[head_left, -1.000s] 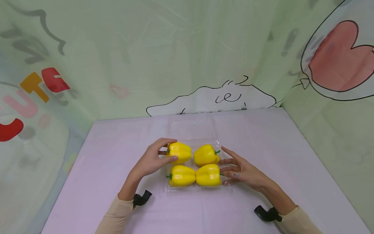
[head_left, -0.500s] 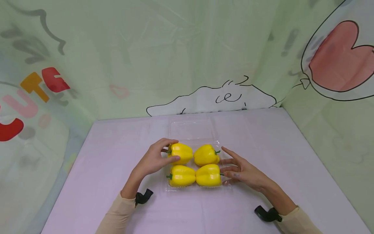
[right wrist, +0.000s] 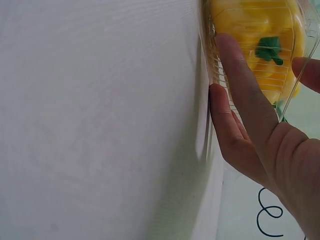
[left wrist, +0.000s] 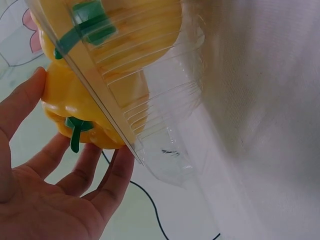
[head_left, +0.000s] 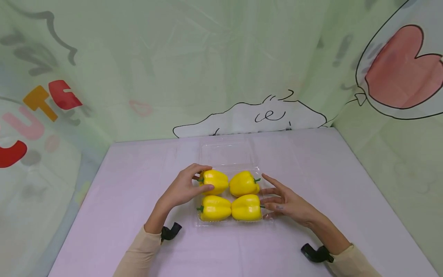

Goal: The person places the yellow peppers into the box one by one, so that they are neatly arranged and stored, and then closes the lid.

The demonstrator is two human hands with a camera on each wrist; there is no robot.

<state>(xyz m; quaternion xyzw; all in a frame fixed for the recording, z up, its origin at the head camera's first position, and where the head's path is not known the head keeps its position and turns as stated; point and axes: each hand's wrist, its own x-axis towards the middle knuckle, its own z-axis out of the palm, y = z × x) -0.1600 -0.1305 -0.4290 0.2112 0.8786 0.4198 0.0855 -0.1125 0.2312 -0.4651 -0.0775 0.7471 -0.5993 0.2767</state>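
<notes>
The far-left pepper (head_left: 215, 181), yellow with a green stem, lay on its side in the far-left part of a clear container (head_left: 223, 224), its stem pointing toward the left palm. The left hand (head_left: 185, 188) grasped it — thumb across the near side, the other fingers (left wrist: 120, 172) around the far side and the stem end.

Three more yellow peppers shared the container. The far-right pepper (head_left: 243, 184) sat just beside the grasped one, its stem to the right; the near-left pepper (head_left: 216, 209) and the near-right pepper (head_left: 247, 207) lay end to end in front, stems pointing outward.

The right hand (head_left: 288, 204) gripped nothing: its fingers were extended and spread, some resting against the ribbed outside of the container's right wall. The thumb was by the rim, close to the near-right stem; whether it touched that stem could not be told.

The container's clear lid (head_left: 226, 154) lay folded back on the far side, over the pale lilac bench (head_left: 221, 254). Both forearms wore beige sleeves, with a black device at each wrist. Behind the bench hung a pale green backdrop (head_left: 221, 57), printed with colored letters at left and a pink heart (head_left: 398, 73) at right.
</notes>
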